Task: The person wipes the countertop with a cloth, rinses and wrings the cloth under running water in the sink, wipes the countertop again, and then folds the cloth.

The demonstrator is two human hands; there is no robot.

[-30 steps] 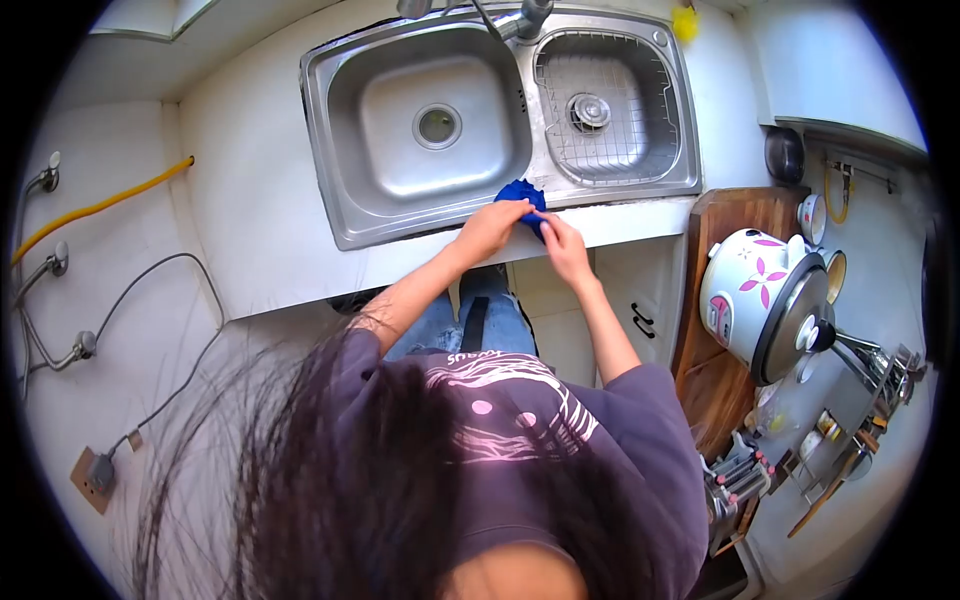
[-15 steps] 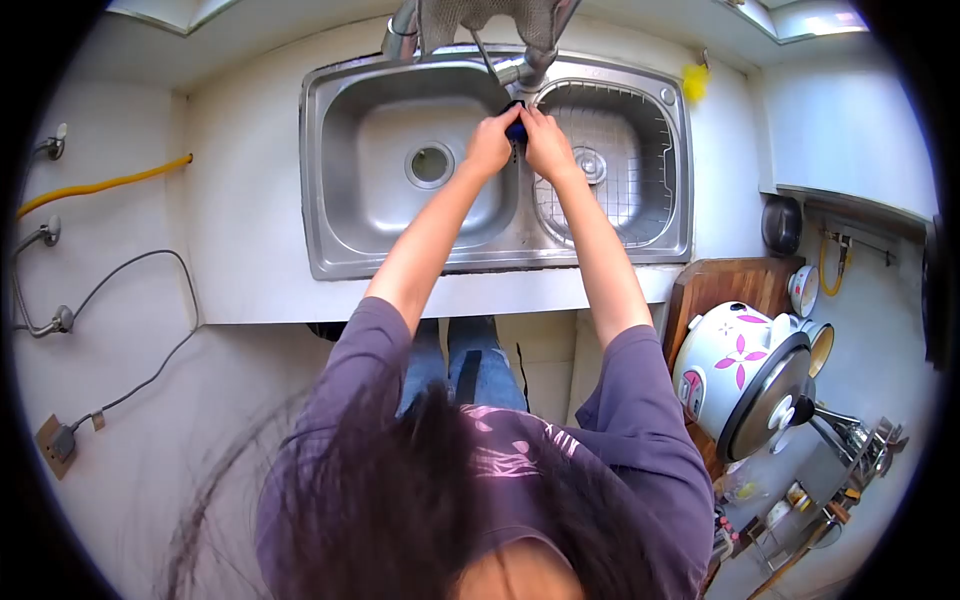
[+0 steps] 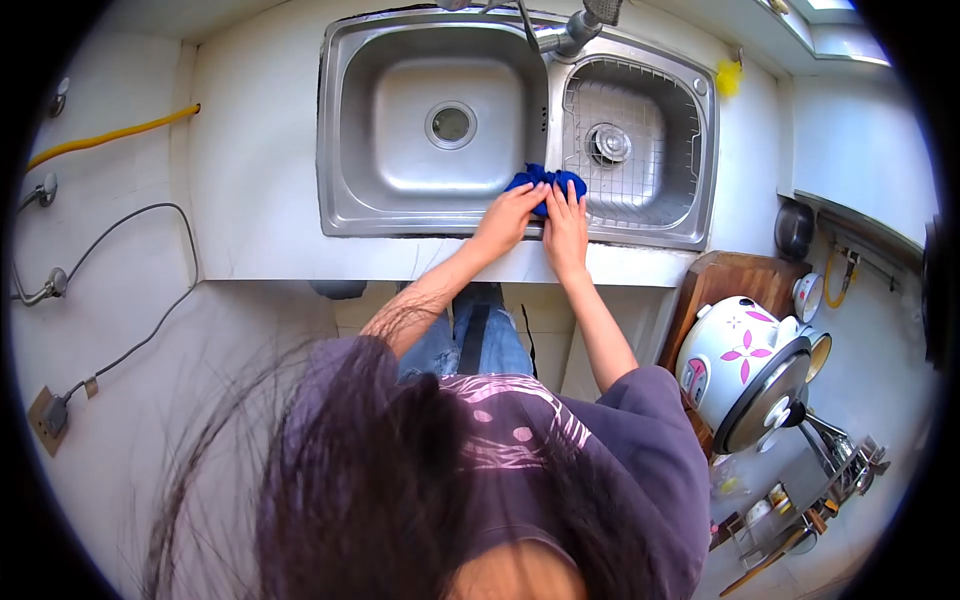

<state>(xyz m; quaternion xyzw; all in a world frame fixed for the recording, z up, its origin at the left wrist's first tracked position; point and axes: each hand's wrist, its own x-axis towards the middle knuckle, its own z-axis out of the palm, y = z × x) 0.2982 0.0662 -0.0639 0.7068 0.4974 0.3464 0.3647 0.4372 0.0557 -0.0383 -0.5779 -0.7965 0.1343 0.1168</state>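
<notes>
A bunched blue cloth (image 3: 548, 180) lies on the front end of the divider between the two steel basins. My left hand (image 3: 508, 217) grips its left side, fingers pressed onto the fabric. Beside it, my right hand (image 3: 566, 228) holds the cloth's right side with its fingers close together. Part of the cloth is hidden under both hands. The double-basin sink (image 3: 400, 222) is set into a white counter. Its left basin has a round drain (image 3: 451, 125); a wire rack (image 3: 625, 185) sits inside the right basin.
Behind the divider stands the faucet (image 3: 570, 38). To the right, a white rice cooker (image 3: 725, 350) with pink flowers rests by a wooden board (image 3: 740, 280). A yellow hose (image 3: 115, 135) and a grey cable (image 3: 135, 345) run along the left wall.
Both hands have moved with the blue cloth from the back of the divider, near the faucet, to its front end. More of the cloth shows now. The camera view has shifted slightly.
</notes>
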